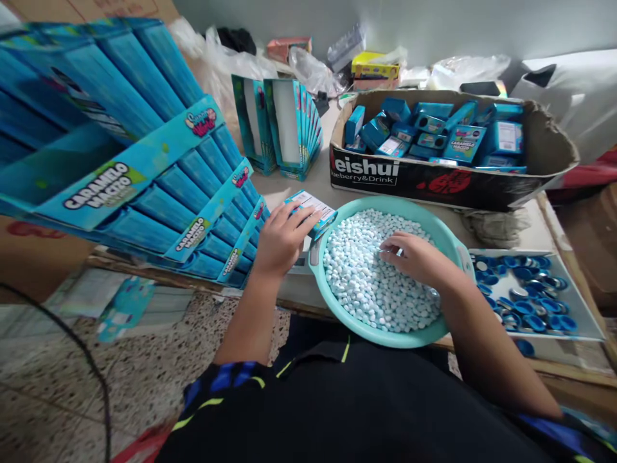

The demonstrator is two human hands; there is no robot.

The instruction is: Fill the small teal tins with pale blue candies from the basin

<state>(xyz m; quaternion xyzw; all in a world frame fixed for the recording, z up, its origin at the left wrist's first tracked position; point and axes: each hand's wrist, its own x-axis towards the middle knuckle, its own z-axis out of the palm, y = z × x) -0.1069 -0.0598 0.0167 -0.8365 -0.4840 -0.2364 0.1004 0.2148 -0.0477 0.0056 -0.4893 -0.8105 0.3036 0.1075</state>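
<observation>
My left hand [281, 236] is wrapped over a small blue candy box [313, 209], which lies tilted at the left rim of a turquoise basin [332, 302]. A white printed panel of the box faces up. Small pale blue and white candies [359, 270] fill much of the basin. Over their surface, my right hand [409, 254] has its fingers curled and drawn together. Something clear and shiny shows by the fingertips, too small to name. What the fingers hold is partly hidden.
Tall blue display stands [159, 173] with stacked compartments rise at the left. Behind the basin, a cardboard box [424, 183] holds several blue candy boxes. A white tray [585, 321] of blue caps sits right. Folded blue cartons [289, 128] stand behind, near plastic bags [313, 71].
</observation>
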